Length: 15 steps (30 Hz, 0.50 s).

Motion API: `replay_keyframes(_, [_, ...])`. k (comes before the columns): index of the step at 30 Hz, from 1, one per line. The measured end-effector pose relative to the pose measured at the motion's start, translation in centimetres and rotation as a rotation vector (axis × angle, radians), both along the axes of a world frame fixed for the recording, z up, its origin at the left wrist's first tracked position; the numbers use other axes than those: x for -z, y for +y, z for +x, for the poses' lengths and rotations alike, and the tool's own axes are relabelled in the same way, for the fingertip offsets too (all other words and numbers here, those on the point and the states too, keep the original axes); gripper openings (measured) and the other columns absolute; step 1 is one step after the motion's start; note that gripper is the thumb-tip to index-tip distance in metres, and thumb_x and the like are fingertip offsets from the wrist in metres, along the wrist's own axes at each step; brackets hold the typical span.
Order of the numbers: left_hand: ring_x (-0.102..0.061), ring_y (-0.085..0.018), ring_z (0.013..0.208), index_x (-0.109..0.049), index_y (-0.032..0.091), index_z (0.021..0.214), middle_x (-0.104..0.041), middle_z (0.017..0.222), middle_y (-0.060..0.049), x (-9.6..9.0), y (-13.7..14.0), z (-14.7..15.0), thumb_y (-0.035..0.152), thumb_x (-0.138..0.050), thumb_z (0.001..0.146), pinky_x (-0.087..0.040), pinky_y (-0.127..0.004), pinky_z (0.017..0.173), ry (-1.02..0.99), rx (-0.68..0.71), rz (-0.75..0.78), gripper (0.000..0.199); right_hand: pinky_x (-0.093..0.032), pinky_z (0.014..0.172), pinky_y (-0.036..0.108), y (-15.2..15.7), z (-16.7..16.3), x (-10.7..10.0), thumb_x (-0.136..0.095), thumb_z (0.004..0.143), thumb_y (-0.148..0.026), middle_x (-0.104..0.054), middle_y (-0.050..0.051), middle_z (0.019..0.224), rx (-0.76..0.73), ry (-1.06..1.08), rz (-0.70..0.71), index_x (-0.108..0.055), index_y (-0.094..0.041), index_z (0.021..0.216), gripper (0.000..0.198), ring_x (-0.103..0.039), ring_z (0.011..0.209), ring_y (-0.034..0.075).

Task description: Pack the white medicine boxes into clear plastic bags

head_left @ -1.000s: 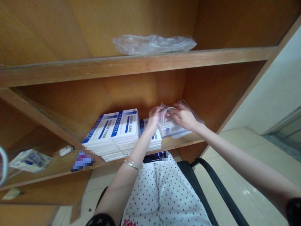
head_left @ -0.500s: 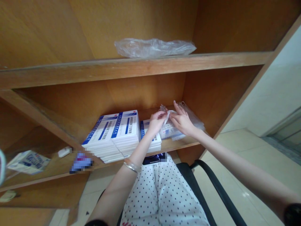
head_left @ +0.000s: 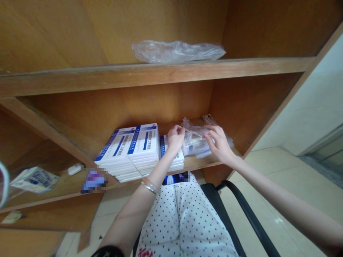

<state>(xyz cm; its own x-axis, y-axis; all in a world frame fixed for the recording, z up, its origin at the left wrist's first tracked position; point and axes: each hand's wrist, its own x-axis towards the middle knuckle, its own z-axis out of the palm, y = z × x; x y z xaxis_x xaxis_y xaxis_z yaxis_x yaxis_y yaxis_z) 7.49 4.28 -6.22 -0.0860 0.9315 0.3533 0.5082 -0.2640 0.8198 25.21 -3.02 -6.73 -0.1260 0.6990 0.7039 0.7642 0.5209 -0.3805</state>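
A clear plastic bag (head_left: 194,141) with something white and blue inside lies on the lower shelf. My left hand (head_left: 176,138) is closed at the bag's left edge, its fingertips pinched on the thin plastic. To the right, my right hand (head_left: 219,142) is over the bag with fingers bent and the thumb apart, holding nothing that I can see. A short stack of white and blue boxes (head_left: 175,159) is under my left wrist. Left of it are two taller stacks of similar boxes (head_left: 144,142), side by side.
A crumpled clear plastic bag (head_left: 178,52) lies on the upper shelf (head_left: 160,73). In the left compartment are a carton (head_left: 36,181), a small white object (head_left: 75,169) and a blurred purple packet (head_left: 93,181). A phone (head_left: 174,178) rests on my lap, near a black chair armrest (head_left: 249,214).
My hands have moved apart. My right hand has shifted right, away from the gathered plastic, and its fingers have bent. My left hand has moved slightly left.
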Motion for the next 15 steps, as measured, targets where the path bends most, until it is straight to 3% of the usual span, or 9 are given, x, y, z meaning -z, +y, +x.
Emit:
replay_keyframes(7, [-0.06,-0.02,0.083,-0.06,0.019,0.07,-0.065,0.08,-0.006,0.1,-0.2,0.1,0.03,-0.052,0.08,-0.041,-0.031,0.074,0.202,-0.081,-0.143,0.016,-0.035,0.098,0.049,-1.8,3.7,3.7,-0.038,0.091,-0.036,-0.056,0.009,0.113,0.07,0.012,-0.121,-0.064,-0.023,0.081,0.03,-0.044,0.115,0.029])
replay_keyframes(15, [-0.051,-0.032,0.105,-0.065,0.021,0.075,-0.062,0.099,-0.011,0.3,0.3,-0.2,0.039,-0.051,0.078,-0.035,-0.047,0.089,0.412,-0.166,-0.138,0.023,-0.034,0.099,0.048,0.5,4.1,5.6,-0.047,0.087,-0.046,-0.058,0.009,0.108,0.061,0.128,-0.296,-0.071,-0.025,0.087,0.032,-0.046,0.112,0.028])
